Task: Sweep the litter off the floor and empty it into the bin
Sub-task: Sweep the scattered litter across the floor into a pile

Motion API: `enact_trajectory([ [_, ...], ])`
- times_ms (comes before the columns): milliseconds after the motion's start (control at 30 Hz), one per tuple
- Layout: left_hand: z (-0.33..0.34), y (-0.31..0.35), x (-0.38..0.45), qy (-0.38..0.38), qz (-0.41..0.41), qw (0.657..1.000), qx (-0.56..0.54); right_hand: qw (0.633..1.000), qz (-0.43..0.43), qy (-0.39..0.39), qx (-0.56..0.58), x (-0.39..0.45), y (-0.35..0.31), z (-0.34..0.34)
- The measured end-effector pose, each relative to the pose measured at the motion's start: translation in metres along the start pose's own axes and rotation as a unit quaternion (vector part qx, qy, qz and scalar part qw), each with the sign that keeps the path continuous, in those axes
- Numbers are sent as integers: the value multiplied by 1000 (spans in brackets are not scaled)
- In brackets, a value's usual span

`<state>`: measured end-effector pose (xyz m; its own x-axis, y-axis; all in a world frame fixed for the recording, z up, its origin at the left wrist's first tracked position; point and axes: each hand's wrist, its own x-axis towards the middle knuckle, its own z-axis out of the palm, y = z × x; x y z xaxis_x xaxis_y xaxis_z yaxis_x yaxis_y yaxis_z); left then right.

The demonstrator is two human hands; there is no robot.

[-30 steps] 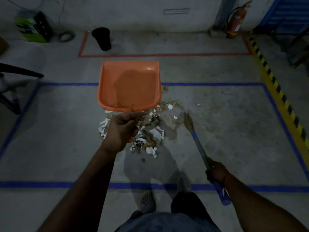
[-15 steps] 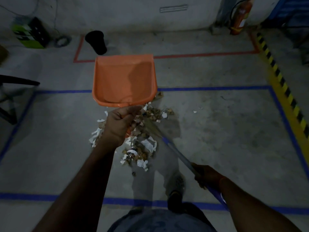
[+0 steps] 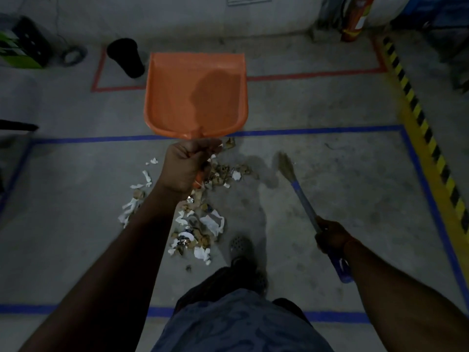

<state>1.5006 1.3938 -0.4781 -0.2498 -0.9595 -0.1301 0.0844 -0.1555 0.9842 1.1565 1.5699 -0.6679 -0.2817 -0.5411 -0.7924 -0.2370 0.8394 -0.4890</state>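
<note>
Below you, the concrete floor (image 3: 330,174) spreads out, marked with blue tape lines (image 3: 317,130), a red taped rectangle (image 3: 317,75) and a yellow-and-black hazard strip (image 3: 418,118) along the right. Your orange dustpan (image 3: 195,95) is the largest object in hand, held up in front of you with its pan showing no litter; your left hand (image 3: 185,166) has its grip curled tight round the dustpan's handle. Litter (image 3: 198,217), torn white paper and brown scraps, lies heaped on the floor beneath that arm, inside the blue lines and just ahead of your foot (image 3: 241,246). Your right hand (image 3: 330,235) has its grip wrapped round the blue handle of a small broom (image 3: 302,196), whose bristles sit to the right of the heap, apart from it. Farther off, the black bin (image 3: 127,57) stands upright in the corner of the red rectangle, near the wall. A red fire extinguisher (image 3: 355,19) stands against the wall at upper right.
</note>
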Motion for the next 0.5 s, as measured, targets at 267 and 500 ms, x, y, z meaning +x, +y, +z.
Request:
enact_trajectory([
  [267,-13,-1,71,43,-4,999,-4,995,38,-56,-72,47,-45,1],
  [500,9,9,115,42,9,999,8,971,-37,-173,-162,60,-103,14],
])
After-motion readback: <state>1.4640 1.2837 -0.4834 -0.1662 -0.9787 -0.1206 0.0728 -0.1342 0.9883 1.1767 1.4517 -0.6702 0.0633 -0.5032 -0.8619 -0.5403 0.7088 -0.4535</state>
